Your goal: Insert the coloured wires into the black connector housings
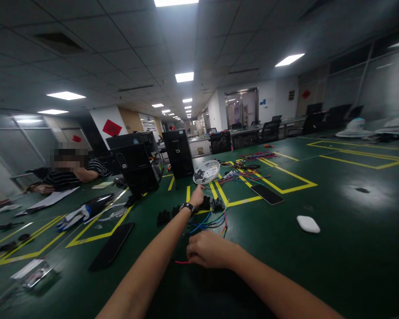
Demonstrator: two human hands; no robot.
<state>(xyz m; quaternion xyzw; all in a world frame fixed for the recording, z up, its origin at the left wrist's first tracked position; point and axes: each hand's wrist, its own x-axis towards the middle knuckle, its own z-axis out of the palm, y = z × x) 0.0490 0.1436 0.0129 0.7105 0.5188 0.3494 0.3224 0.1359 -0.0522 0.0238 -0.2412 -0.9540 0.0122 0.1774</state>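
Note:
My left hand [197,196], with a black watch on its wrist, reaches forward to the near rim of a white plastic basket [212,168]. Small dark and grey pieces lie inside the basket. Most of that hand's fingers are hidden, so I cannot tell whether they grip anything. Closer to me, my right hand [211,249] is closed, with a red wire [181,262] sticking out on its left side. Just beyond it lie loose blue, green and red wires [208,223]. Black plastic blocks [217,204] sit on the table around my left wrist.
Two black computer cases [177,153] stand behind the basket. A phone [267,194] and a white rounded case [308,224] lie on the right, with more coloured wires [244,175] farther back. On the left are a dark flat slab [112,246], a clear box [33,272] and a seated person [75,170].

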